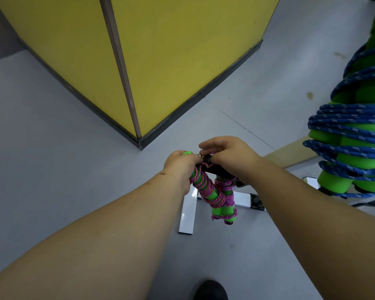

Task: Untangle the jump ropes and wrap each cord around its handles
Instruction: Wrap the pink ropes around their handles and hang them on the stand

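A jump rope with green foam handles (222,210) and a pink-purple braided cord (204,187) hangs in front of me, the cord wound around both handles. My left hand (180,167) grips the top of the handles, a green tip showing above its fingers. My right hand (227,154) pinches the loose end of the pink cord at a black handle cap, fingers curled. At the right edge, a second bundle of green foam handles (353,156) wrapped in blue cord (346,120) hangs close to the camera.
A yellow cabinet (160,61) with a dark base stands on the grey floor (52,148) ahead. A white metal stand foot (187,215) lies on the floor below my hands. A dark shoe (210,290) shows at the bottom edge. A tan board (290,156) lies to the right.
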A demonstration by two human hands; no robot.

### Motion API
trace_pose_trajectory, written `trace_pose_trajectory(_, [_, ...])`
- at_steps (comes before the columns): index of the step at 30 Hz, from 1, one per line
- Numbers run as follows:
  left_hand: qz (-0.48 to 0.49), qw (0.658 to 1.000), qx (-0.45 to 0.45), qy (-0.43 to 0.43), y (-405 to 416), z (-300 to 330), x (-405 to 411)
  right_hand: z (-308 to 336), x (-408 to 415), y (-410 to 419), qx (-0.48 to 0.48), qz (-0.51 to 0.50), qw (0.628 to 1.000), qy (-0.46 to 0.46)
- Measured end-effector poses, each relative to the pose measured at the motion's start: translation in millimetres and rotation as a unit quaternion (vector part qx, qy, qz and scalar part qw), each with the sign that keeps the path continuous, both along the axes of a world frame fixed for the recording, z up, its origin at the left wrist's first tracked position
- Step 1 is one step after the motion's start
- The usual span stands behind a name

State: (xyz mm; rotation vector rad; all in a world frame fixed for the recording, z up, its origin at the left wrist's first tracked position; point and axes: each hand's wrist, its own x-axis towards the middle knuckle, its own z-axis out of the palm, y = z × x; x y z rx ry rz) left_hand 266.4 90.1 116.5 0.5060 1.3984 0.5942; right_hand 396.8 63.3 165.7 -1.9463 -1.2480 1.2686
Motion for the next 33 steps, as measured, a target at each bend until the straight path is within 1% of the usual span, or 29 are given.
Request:
trace_pose_trajectory(3, [-0.011,1.0,0.009,0.009,2,0,1,-3,-2,-6,0.018,-0.014,1.0,-0.008])
trace_pose_trajectory(5, [-0.018,1.0,0.016,0.008,2,0,0,-8,-5,-8,0.03,0.001,0.999,-0.042])
trace_pose_trajectory(7, [-0.016,0.999,0.03,0.01,0,1,-2,-14,-6,-7,0.049,0.058,0.989,-0.129])
trace_pose_trajectory(9, [-0.026,0.998,0.051,0.039,-2,-1,-2,-18,-3,-5,0.05,0.108,0.968,-0.219])
trace_pose_trajectory(11, [-0.041,0.995,0.072,0.059,-5,-1,-2,-19,1,-7,0.037,0.137,0.953,-0.266])
trace_pose_trajectory(13, [-0.064,0.99,0.096,0.077,-6,0,-2,-18,3,-10,0.02,0.153,0.943,-0.294])
trace_pose_trajectory(19, [-0.148,0.96,0.189,0.146,-8,-4,-6,-13,7,-11,0.006,0.181,0.932,-0.314])
trace_pose_trajectory(24, [-0.2,0.939,0.225,0.169,-9,-6,-14,-3,7,-8,0.002,0.189,0.934,-0.302])
trace_pose_trajectory(28, [-0.248,0.92,0.234,0.192,-3,-3,-17,-3,5,-6,0.007,0.203,0.926,-0.319])
trace_pose_trajectory(30, [-0.278,0.905,0.244,0.209,0,-2,-19,-6,5,-6,0.014,0.215,0.92,-0.328])
trace_pose_trajectory(33, [-0.329,0.869,0.276,0.248,5,-4,-22,-12,7,-7,0.032,0.219,0.914,-0.34])
